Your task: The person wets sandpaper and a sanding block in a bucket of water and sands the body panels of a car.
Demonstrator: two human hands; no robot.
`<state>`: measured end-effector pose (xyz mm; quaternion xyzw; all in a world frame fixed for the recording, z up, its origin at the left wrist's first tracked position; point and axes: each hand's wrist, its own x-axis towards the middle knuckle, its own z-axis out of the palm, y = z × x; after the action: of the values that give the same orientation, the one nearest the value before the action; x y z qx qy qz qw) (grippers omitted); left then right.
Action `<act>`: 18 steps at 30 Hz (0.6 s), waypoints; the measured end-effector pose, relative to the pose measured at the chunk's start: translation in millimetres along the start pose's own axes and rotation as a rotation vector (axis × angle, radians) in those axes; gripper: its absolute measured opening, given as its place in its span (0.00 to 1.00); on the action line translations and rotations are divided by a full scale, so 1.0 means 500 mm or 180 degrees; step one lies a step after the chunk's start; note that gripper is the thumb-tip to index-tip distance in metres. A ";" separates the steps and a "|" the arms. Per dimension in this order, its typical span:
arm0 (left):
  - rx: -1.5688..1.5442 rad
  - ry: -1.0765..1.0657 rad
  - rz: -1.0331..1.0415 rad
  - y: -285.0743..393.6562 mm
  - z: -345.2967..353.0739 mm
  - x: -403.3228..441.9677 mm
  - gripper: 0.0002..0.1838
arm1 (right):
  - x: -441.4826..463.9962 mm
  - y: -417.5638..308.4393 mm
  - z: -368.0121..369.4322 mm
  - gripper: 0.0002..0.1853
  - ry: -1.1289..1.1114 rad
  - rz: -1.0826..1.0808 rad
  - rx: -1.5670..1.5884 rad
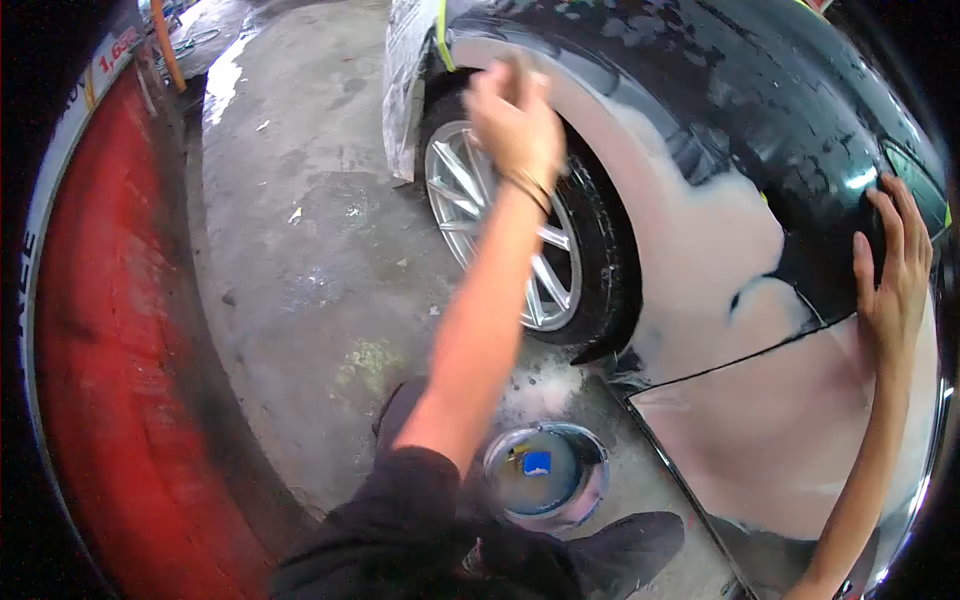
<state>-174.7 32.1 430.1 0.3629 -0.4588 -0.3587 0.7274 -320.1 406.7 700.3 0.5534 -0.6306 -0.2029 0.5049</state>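
Observation:
My left hand, blurred by motion and with thin bands at the wrist, is at the top of the wheel arch. Its fingers are closed around what looks like a small brownish-grey pad, mostly hidden. Around the arch, the black car fender has a broad dull patch of pale pinkish grey. My right hand lies with spread fingers on the dark bodywork near a window, holding nothing. Below the left hand is a silver-spoked wheel with a black tyre.
Between my legs stands a bucket of cloudy water with a blue piece in it. Pale sheeting and yellow-green tape border the arch's front. A red panel lines the left. The concrete floor has wet patches.

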 end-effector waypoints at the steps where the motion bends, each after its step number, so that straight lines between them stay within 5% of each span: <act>1: 0.0064 -0.0077 0.0213 0.047 -0.015 -0.071 0.23 | 0.001 -0.001 -0.003 0.25 -0.0007 0.0003 0.0016; 5: 0.0212 -0.0653 0.1311 0.108 -0.058 -0.198 0.28 | 0.006 -0.007 -0.008 0.25 0.0058 -0.0020 0.0067; 10: 0.0491 -0.0004 0.0973 -0.062 -0.002 0.103 0.24 | 0.009 -0.008 -0.012 0.27 -0.0034 -0.0042 0.0043; 12: 0.0802 0.0161 0.0369 -0.099 0.011 0.190 0.22 | 0.010 -0.006 -0.009 0.28 -0.0012 -0.0032 0.0115; 15: 0.0150 0.0268 0.0057 -0.093 0.032 0.156 0.21 | 0.010 -0.015 -0.014 0.28 -0.0009 -0.0032 0.0159; 18: 0.0259 -0.0261 0.0702 0.024 -0.023 -0.018 0.25 | 0.011 -0.012 -0.013 0.27 0.0010 -0.0061 0.0152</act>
<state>-164.7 47.6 433.2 0.3245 -0.5395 -0.2722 0.7278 -311.0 401.7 700.3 0.5715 -0.6292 -0.1917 0.4906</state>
